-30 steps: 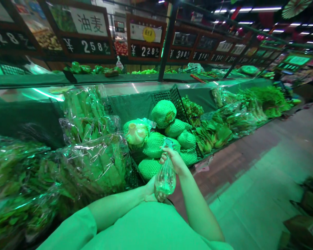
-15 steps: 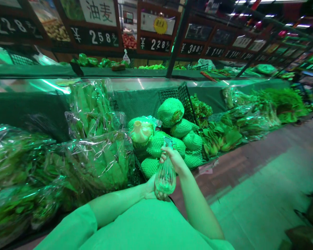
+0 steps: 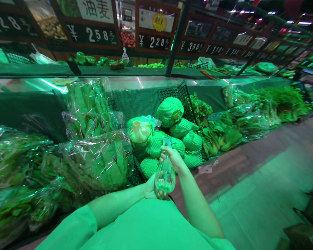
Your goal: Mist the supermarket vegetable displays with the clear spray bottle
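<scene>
Close in front of my body is a clear, ribbed spray bottle (image 3: pixel 166 178), held upright with its trigger head at the top. My right hand (image 3: pixel 171 156) is wrapped round the bottle's neck just under the trigger head. My left hand (image 3: pixel 151 187) supports the bottle from below, its fingers curled round the base and partly hidden behind it. Just beyond the bottle lies a pile of cabbages (image 3: pixel 154 143) in foam netting. One cabbage (image 3: pixel 140 130) at the left of the pile shows its pale cut stem.
Bagged leafy greens (image 3: pixel 99 161) fill the shelf on my left. Loose leafy bunches (image 3: pixel 221 137) lie to the right of a black plastic crate (image 3: pixel 185 100). An upper shelf (image 3: pixel 141 72) with price boards (image 3: pixel 92 34) runs behind. Boxes (image 3: pixel 302 236) stand on the floor at lower right.
The view has shifted very slightly. Both hands keep the same grip on the spray bottle, and the vegetables have not moved.
</scene>
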Motion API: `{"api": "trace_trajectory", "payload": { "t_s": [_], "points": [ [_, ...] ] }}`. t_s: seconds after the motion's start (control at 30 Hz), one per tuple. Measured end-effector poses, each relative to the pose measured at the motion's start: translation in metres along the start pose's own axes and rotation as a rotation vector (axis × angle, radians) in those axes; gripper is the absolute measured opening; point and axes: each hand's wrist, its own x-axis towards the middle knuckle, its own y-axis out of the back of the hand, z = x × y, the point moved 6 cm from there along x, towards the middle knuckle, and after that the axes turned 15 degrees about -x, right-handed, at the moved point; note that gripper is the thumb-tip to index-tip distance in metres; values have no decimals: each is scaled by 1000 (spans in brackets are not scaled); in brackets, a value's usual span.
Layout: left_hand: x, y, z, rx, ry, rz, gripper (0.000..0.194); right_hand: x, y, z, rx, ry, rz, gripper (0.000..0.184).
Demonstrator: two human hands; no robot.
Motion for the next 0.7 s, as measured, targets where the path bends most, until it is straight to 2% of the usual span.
{"api": "trace_trajectory", "payload": {
  "t_s": [0.23,0.43,0.57,0.7],
  "points": [
    [-3,-6,0,-62,40,-10,54,0,0,-3,-12,-62,21,15],
    [-4,-10,0,-64,49,-18,53,-5,-4,-7,-44,-40,23,16],
    [-6,-14,-3,-47,59,-43,55,-13,-18,-19,-100,14,-42,16],
    [-14,-23,-6,12,70,-112,68,-19,-43,-32,-147,60,-167,24]
  ]
}}
